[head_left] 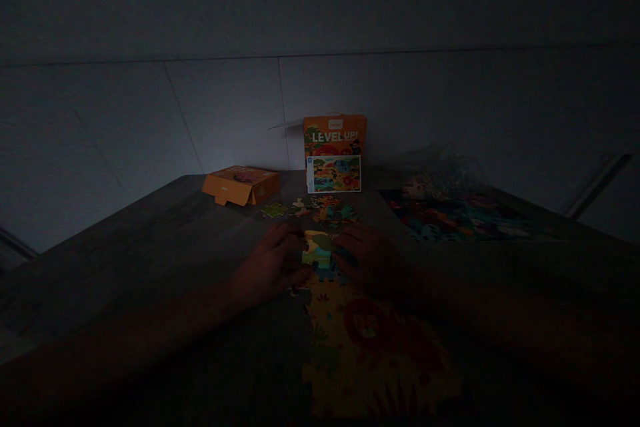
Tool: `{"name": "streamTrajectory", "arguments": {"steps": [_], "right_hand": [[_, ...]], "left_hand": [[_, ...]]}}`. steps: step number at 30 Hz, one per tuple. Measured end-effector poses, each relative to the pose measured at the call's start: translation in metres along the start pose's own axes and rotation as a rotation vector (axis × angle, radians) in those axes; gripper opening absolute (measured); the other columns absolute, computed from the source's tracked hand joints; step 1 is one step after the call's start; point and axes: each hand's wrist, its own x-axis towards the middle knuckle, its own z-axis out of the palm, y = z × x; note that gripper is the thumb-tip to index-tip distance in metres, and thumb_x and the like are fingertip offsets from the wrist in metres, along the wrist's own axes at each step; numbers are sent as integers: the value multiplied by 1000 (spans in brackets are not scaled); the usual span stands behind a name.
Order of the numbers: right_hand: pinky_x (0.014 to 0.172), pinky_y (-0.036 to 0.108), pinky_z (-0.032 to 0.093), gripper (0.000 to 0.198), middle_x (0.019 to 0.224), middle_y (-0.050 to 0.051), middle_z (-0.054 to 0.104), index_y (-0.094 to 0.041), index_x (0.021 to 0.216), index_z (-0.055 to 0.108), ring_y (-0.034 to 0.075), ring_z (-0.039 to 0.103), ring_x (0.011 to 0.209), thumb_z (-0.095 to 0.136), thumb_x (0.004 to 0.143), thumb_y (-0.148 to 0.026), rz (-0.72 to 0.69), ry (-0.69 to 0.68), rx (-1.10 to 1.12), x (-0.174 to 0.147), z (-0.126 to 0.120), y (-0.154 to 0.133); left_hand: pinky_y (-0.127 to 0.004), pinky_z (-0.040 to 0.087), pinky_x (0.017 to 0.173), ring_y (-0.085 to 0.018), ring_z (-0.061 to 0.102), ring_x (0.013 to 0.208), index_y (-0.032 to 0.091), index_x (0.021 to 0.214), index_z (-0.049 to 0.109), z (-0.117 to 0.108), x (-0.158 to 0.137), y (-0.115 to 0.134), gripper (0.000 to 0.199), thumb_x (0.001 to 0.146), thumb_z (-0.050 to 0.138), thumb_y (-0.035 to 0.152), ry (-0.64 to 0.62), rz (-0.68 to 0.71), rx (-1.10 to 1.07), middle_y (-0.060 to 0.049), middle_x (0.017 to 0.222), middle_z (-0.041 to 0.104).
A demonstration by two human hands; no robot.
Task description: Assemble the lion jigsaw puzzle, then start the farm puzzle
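Observation:
The picture is very dark. Between my hands lies a yellow and green jigsaw puzzle piece [317, 252], brighter than what surrounds it. My left hand [270, 259] has its curled fingers and thumb at the left edge of this piece. From the other side, my right hand [367, 257] reaches in with bent fingers closed at the right edge. Just below them is a joined puzzle section [370, 337] with a red-maned lion on a yellow ground. Blue puzzle parts show by the right fingertips, partly covered by that hand.
Loose puzzle pieces [330, 207] lie beyond my hands, with a green piece [273, 209] to their left. An orange box [240, 185] lies back left. A "LEVEL UP!" box [335, 140] stands behind a picture card [334, 174]. Right are a dark colourful sheet [465, 217] and clear plastic [445, 173].

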Motion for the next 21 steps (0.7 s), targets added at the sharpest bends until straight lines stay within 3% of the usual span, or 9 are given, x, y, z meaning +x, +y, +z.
{"name": "streamTrajectory", "arguments": {"steps": [10,21], "right_hand": [[79,38,51,14,84,10,66,-13,88,63,22,59,83,53,93,-21,-69,34,-24,4,-5,-5],[78,38,52,11,88,10,66,-14,95,62,22,60,85,54,93,-21,-104,101,18,3,-6,-6]], "left_hand": [[-43,52,88,-28,54,106,16,106,60,-9,3,7,26,91,65,36,56,68,134,-13,116,58],[-42,53,85,-29,54,107,15,99,58,-14,3,13,19,91,63,32,114,124,95,-15,116,53]]}}
